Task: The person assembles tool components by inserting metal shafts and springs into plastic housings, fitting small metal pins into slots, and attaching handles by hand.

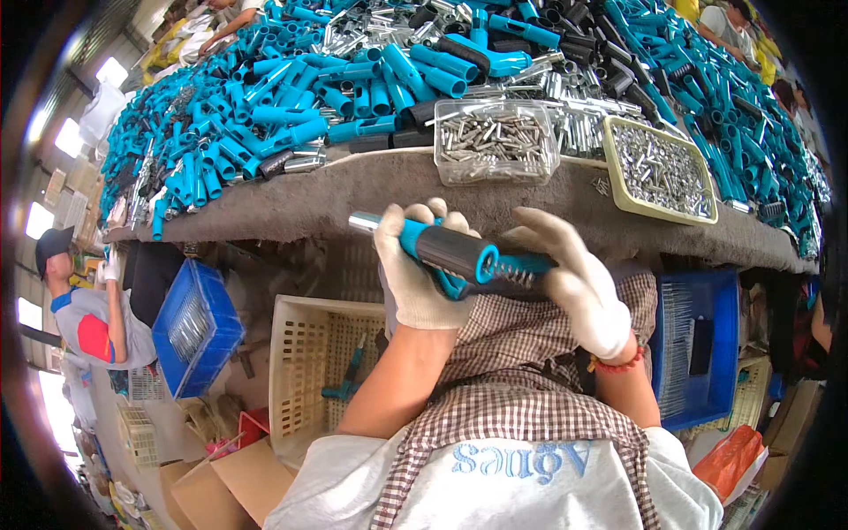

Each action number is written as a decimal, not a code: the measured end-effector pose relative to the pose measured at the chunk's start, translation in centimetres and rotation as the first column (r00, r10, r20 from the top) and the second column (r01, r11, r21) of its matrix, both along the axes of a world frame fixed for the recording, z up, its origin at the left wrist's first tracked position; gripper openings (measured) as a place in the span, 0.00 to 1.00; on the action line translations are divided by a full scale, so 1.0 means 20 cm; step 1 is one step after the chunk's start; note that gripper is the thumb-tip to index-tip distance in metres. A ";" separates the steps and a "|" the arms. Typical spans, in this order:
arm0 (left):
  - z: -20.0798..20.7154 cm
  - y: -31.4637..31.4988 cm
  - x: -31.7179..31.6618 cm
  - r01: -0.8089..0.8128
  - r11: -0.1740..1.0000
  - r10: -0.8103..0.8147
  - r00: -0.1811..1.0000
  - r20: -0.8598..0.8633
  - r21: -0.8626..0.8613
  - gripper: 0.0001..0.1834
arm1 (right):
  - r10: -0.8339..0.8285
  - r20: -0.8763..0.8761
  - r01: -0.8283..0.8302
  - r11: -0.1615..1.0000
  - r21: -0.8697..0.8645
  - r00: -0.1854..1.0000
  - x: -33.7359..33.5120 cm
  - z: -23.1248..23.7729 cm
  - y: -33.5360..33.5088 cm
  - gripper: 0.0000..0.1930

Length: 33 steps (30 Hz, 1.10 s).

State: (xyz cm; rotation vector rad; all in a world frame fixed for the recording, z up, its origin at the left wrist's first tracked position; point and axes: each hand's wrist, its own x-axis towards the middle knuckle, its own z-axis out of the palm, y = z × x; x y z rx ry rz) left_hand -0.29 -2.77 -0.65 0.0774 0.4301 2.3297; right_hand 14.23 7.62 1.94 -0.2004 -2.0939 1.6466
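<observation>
My left hand (422,281), in a white knit glove, is closed around a teal tubular tool with a black sleeve (452,251). A silver metal tip sticks out at its left end, and the sleeve's open teal ring faces right. Just right of that ring is a coil spring (515,273), with a teal piece (533,262) behind it. Close to that piece is my gloved right hand (579,287), its upper fingers stretched leftward and smeared by motion. Whether it grips the teal piece is hidden. Both hands are above my checked apron, before the bench edge.
The cloth-covered bench (353,196) bears heaped teal tubes (265,124), a clear box of metal pins (495,146) and a yellow tray of small metal parts (662,172). A cream basket (296,362) and blue crates (196,327) stand below. A person (93,305) works at left.
</observation>
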 end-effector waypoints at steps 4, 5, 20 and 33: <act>-0.06 0.00 -0.05 0.018 0.997 -0.017 1.000 -0.013 0.069 0.20 | -0.234 0.026 0.131 0.633 0.763 0.972 -0.08 0.00 -0.09 0.36; -0.06 0.00 -0.04 0.000 0.997 0.003 0.999 -0.041 0.074 0.20 | -0.229 0.029 0.106 0.558 0.823 0.973 -0.09 -0.01 -0.09 0.35; 0.07 -0.11 -0.25 -0.070 0.973 0.031 0.984 0.176 0.219 0.08 | -0.179 0.168 0.235 0.872 -0.429 0.969 0.22 -0.15 -0.11 0.28; 0.11 -0.09 -0.12 -0.085 0.978 0.070 0.994 0.082 0.192 0.16 | -0.252 -0.013 0.246 0.930 0.274 0.968 0.08 -0.02 -0.17 0.25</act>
